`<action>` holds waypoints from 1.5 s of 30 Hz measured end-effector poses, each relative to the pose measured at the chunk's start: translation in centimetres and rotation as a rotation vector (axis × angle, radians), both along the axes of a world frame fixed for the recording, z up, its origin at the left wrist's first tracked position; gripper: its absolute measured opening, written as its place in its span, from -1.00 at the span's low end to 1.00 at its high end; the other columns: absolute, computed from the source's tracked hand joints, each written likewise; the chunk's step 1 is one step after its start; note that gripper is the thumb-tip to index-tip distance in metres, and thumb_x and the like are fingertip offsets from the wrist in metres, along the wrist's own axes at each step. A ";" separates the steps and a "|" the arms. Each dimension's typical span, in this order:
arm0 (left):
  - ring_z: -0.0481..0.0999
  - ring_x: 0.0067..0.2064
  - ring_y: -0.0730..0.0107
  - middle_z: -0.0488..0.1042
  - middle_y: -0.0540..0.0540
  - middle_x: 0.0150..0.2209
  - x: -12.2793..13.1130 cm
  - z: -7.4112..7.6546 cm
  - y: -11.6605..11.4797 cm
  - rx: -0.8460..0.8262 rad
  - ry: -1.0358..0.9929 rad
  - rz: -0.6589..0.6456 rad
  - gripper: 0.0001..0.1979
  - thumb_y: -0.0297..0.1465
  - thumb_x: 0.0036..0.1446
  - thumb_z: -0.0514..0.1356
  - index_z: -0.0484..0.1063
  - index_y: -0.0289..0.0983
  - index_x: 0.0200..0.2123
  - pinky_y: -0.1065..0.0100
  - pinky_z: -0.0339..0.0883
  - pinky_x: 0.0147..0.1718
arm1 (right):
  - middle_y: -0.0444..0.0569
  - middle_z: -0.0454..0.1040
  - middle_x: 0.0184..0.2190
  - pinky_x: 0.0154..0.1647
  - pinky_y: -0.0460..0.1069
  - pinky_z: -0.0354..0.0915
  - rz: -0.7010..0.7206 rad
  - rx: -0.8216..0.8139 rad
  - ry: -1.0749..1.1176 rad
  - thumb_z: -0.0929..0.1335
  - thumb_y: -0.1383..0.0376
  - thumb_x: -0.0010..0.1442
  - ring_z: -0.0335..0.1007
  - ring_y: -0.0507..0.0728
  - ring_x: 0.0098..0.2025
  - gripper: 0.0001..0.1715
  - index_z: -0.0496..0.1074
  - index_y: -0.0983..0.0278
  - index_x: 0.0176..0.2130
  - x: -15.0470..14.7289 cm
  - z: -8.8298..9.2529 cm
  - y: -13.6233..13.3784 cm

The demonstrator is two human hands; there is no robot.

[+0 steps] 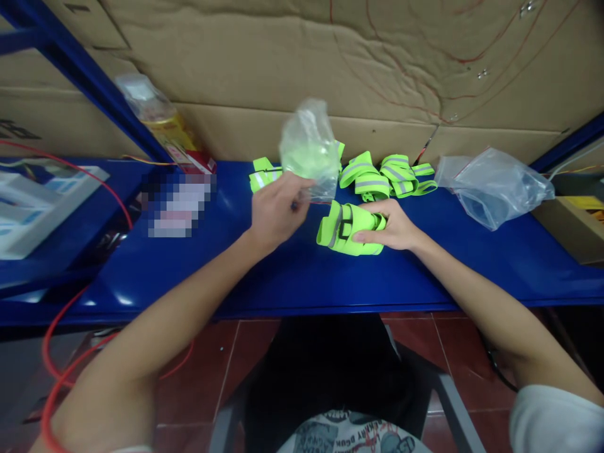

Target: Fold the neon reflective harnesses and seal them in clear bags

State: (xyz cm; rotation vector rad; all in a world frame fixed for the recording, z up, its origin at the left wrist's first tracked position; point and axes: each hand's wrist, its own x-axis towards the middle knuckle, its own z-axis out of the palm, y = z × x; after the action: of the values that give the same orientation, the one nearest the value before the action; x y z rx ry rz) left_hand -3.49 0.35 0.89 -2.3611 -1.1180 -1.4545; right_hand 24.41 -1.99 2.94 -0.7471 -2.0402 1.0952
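My left hand (280, 211) is closed on a clear plastic bag (309, 138), which stands up from the fingers and is smeared by motion. A green tint shows through the bag; I cannot tell whether something is inside or behind it. In my right hand (394, 225) is a folded neon-yellow reflective strap (353, 229) with grey stripes and a black buckle, held just over the blue shelf. The thumb lies across its front. Beyond both hands, more bundled reflective straps (365, 176) lie along the back. A small dark spot shows at my left fingertips, too unclear to name.
On the blue shelf (302, 283), a clear plastic bag (495, 189) lies at the right beside a cardboard box (566, 229). At the left stand a bottle (163, 123) and a white tray (47, 211). A red hose (50, 352) loops at lower left. Cardboard (264, 75) lines the back.
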 end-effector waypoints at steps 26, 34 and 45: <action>0.68 -0.32 0.26 0.75 -0.10 -0.24 1.0 -1.8 1.5 -0.394 0.180 -0.309 -0.70 -0.44 0.30 0.20 0.73 -0.14 -0.05 0.27 0.50 -0.32 | -0.04 0.69 -0.33 -0.33 -0.03 0.36 0.120 -0.096 -0.231 0.62 0.01 0.17 0.49 0.07 -0.36 -0.55 0.74 0.32 -0.15 0.9 0.7 0.6; 0.61 -0.43 0.41 0.72 -0.02 -0.33 0.8 -1.4 1.3 -0.566 0.061 -0.439 -0.77 -0.48 0.13 0.28 0.63 -0.19 -0.14 0.38 0.48 -0.39 | -0.09 0.68 -0.35 -0.41 -0.06 0.32 0.175 -0.175 -0.322 0.62 0.01 0.15 0.42 0.03 -0.43 -0.56 0.76 0.27 -0.12 1.9 1.1 1.2; 0.56 -0.42 0.45 0.69 -0.11 -0.23 1.6 -2.4 0.8 -0.311 0.146 -0.417 -0.81 -0.46 0.25 0.29 0.70 -0.26 -0.12 0.38 0.45 -0.37 | -0.18 0.38 -0.51 -0.44 -0.04 0.08 0.064 -0.187 -0.354 0.58 -0.09 0.17 0.14 -0.01 -0.45 -0.50 0.66 0.30 -0.36 1.9 0.8 1.5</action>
State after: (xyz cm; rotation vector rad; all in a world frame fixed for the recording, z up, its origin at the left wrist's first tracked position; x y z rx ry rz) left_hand -1.85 1.19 -1.49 -3.0079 -0.9068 -1.2586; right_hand 26.27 -0.45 3.71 -1.0379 -2.2869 1.2757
